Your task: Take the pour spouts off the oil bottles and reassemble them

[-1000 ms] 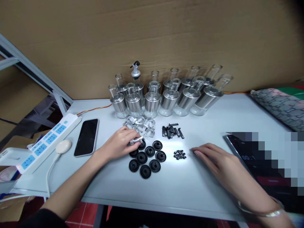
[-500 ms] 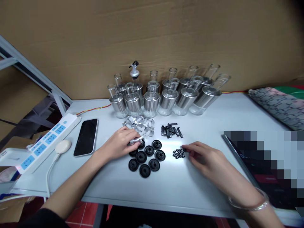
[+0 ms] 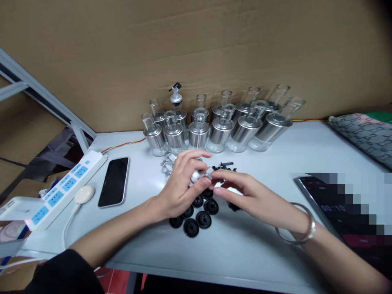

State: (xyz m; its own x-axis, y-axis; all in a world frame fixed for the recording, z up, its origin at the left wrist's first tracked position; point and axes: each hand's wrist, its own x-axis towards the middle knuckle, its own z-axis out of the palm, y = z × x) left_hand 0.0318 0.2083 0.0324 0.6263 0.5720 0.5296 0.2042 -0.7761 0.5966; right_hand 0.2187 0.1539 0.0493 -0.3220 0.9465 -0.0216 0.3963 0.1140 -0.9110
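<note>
Over the black round discs (image 3: 191, 227), my left hand (image 3: 183, 185) is closed on a silver spout piece (image 3: 198, 175). My right hand (image 3: 245, 192) meets it from the right, thumb and index finger pinched at the piece's end; whatever small part they hold is hidden. Beneath my right hand lie small black rings (image 3: 234, 206), mostly covered. Several silver spout pieces (image 3: 168, 165) lie behind my left hand, partly hidden. Black levers (image 3: 226, 164) show just behind my right fingers.
Glass bottles with metal sleeves (image 3: 199, 134) stand in rows at the back, one topped by a spout (image 3: 176, 96). A phone (image 3: 114, 182) and a power strip (image 3: 63, 190) lie left, a tablet (image 3: 324, 204) right.
My left hand has lifted the silver piece and moved right. My right hand has moved left from the small rings to meet it. The view has shifted slightly.
</note>
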